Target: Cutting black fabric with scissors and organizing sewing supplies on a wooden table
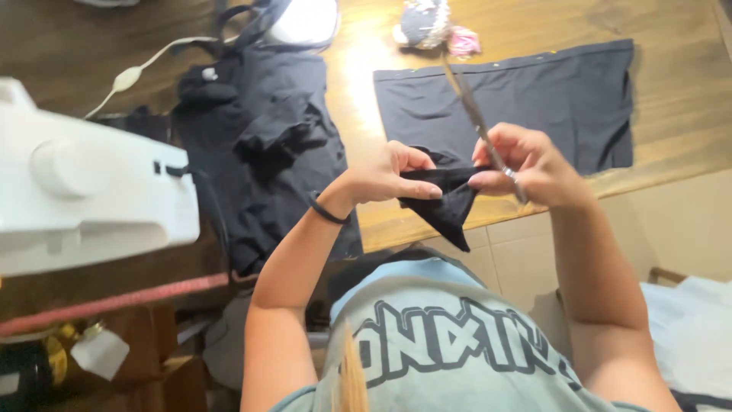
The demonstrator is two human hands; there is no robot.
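Fingers [415, 177] of left hand [385, 175] pinch small black fabric piece [450, 204]; right hand [534, 164] closed around scissors [476, 114]. Fabric looks soft, limp, light; best gripped near the edge, over bench [671, 99].

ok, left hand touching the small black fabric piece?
Touching. Head view: left hand fingertips pinch the small black fabric piece at its upper edge.
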